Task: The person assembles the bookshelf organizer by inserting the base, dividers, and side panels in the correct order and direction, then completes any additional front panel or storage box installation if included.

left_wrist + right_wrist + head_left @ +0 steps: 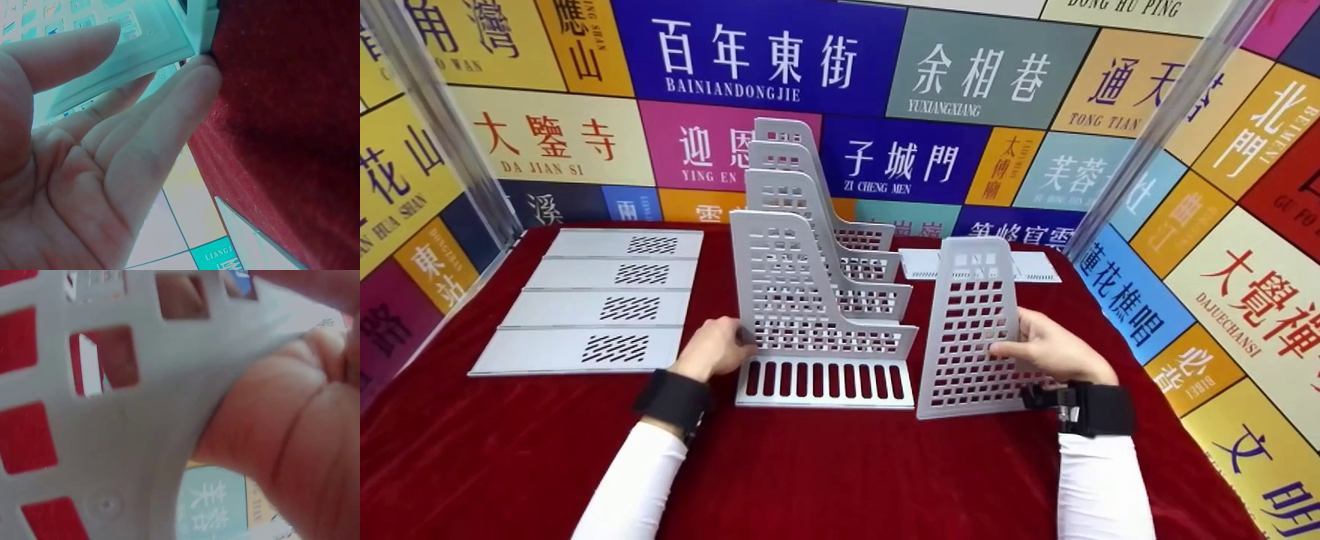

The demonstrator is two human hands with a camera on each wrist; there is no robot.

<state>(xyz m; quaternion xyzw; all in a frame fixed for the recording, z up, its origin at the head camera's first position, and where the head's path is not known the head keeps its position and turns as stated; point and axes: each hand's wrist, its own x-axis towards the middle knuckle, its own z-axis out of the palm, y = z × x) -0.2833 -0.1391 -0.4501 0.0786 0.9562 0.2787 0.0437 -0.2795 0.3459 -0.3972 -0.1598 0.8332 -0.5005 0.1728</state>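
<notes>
A grey plastic file rack (817,300) with several upright perforated dividers stands mid-table on the red cloth. My left hand (716,346) touches its front divider's left edge with straight fingers; in the left wrist view those fingers (163,124) lie against the grey plastic (140,50). My right hand (1046,349) grips a loose perforated side panel (971,330), held upright just right of the rack. The right wrist view shows that panel (112,439) close up with my right hand's fingers (281,433) curled round its edge.
Several flat grey slotted panels (600,300) lie in a row at the left of the red table (825,465). Another flat panel (1035,266) lies behind the held one. Colourful sign walls (960,75) enclose the table at the back and sides.
</notes>
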